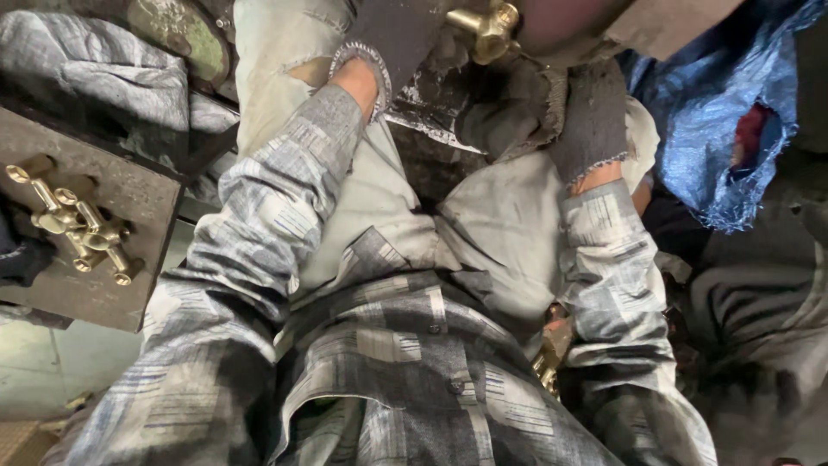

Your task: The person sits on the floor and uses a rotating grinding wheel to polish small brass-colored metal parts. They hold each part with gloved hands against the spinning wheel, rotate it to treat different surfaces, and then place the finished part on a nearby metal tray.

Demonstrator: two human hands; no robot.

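Note:
I look down my own patterned grey shirt and pale trousers. My left hand (360, 76) wears a dark glove with a pale cuff and disappears behind a dark flat plate (398, 30), so its fingers are hidden. My right hand (528, 114), in a worn dark grey glove, curls around the plate's lower edge. A brass tap fitting (488, 26) sits at the plate's top, just above my right hand.
A dark board (129, 198) at the left carries several brass tap fittings (78, 229). A grey cloth bundle (95, 60) lies behind it. Crumpled blue sheeting (724, 112) is at the right. More brass pieces (548, 358) rest by my right elbow.

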